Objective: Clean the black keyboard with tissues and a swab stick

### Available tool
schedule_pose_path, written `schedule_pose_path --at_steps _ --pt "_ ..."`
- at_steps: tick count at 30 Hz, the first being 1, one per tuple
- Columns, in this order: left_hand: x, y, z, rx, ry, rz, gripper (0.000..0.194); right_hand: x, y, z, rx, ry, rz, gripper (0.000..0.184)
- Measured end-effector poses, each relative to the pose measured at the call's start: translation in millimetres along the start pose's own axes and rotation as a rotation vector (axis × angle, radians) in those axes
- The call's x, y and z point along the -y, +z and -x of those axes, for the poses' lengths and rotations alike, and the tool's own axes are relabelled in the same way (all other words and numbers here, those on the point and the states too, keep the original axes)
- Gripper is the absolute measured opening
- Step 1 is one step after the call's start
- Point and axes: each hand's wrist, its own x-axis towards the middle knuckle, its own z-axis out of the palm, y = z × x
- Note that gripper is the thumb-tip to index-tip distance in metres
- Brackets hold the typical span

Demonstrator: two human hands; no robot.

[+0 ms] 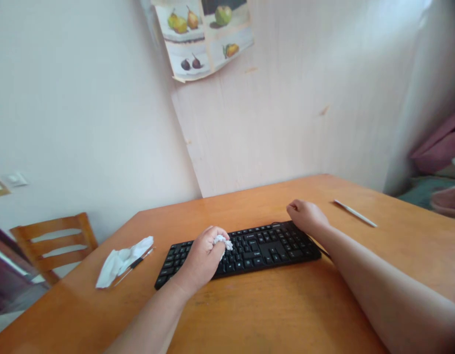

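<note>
A black computer keyboard [273, 250] lies at a slant across the wooden table. My left hand [203, 255] is closed around a crumpled white tissue [223, 242], which pokes out between thumb and fingers over the keyboard's middle-left keys. At the keyboard's far right corner, my right hand [308, 215] is curled into a fist. Anything inside that fist is hidden from view. A dark cable [323, 250] shows beside the keyboard's right end, partly behind my right forearm.
Left of the keyboard, a spread white tissue [120, 260] lies beside a thin tool with a black grip [137, 263]. A slim white stick [354, 213] rests at the right. A wooden chair [59, 241] stands past the table's left edge; a fruit picture [208, 37] hangs on the wall.
</note>
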Motion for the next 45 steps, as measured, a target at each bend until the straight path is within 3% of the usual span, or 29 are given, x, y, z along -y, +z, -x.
schedule_pose_path --at_steps 6,12,15,19,21,23,26,30,33,37,41,45 --pt "7.7 -8.2 10.8 -0.088 -0.213 0.316 0.011 4.1 1.4 4.0 -0.104 -0.131 -0.015 0.035" --pt "-0.8 1.7 7.1 -0.169 -0.303 0.640 0.018 38.5 -0.3 42.5 -0.211 -0.390 -0.261 0.031" --pt "-10.7 14.3 1.6 -0.133 -0.315 0.753 0.024 61.3 -4.1 71.7 -0.157 -0.604 -0.396 0.046" --pt "-24.7 34.4 -6.6 -0.085 -0.344 0.911 0.026 86.4 -5.3 102.5 -0.105 -0.935 -0.389 0.082" --pt "-30.0 42.9 -10.3 -0.093 -0.353 0.997 0.023 93.2 -2.5 109.6 -0.084 -1.002 -0.367 0.090" --pt "-34.0 48.3 -12.8 -0.086 -0.358 1.075 0.019 95.8 1.0 111.2 -0.095 -0.966 -0.356 0.082" --pt "-39.2 48.9 -12.6 0.014 -0.315 1.145 0.016 94.7 4.7 107.1 -0.101 -0.913 -0.365 0.065" --pt "-41.5 39.6 -6.0 0.126 -0.217 1.071 0.025 89.1 2.8 96.3 -0.116 -0.887 -0.383 0.055" --pt "-29.3 25.9 -0.9 0.031 -0.258 0.868 0.041 79.0 -8.6 84.3 -0.229 -0.764 -0.371 0.043" --pt "6.4 -6.4 4.1 -0.191 -0.285 0.651 0.049 49.7 -38.6 66.3 -0.414 -0.429 -0.307 0.032" --pt "41.0 -43.8 13.5 -0.367 -0.282 0.496 0.049 5.8 -66.4 60.2 -0.391 -0.234 -0.164 0.032" --pt "61.4 -63.4 29.4 -0.413 -0.284 0.384 0.048 -41.5 -80.2 67.3 -0.350 -0.028 -0.015 0.037"
